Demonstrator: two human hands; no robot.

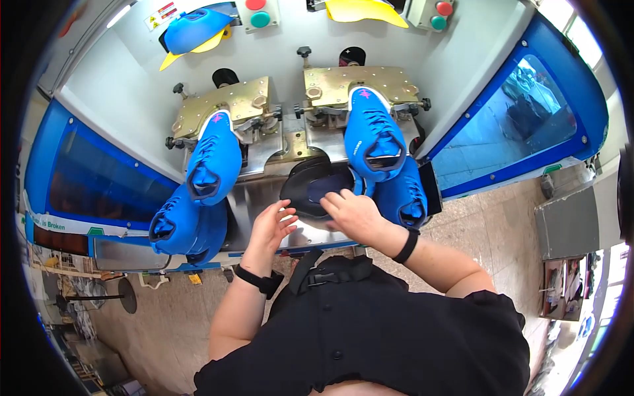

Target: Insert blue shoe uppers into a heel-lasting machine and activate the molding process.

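My left hand (269,228) is open, its fingers spread beside the left edge of a round black pad (298,188). Over the pad's right side is my right hand (356,214), fingers bent and apart from the thumb. Its fingertips are at a dark navy piece (323,189) lying on the pad; whether they touch it I cannot tell. One blue lace-up shoe (375,135) sits toe-in at the right metal clamp (356,84), another blue shoe (214,162) at the left clamp (228,102). More blue shoes rest lower down, at the left (181,224) and the right (404,198).
Blue-framed window panels flank the machine at the left (105,171) and right (522,119). Blue and yellow shoe-shaped pieces (198,32) and a yellow one (366,12) stick out above, near red and green buttons (259,18). A grey cabinet (571,221) stands right.
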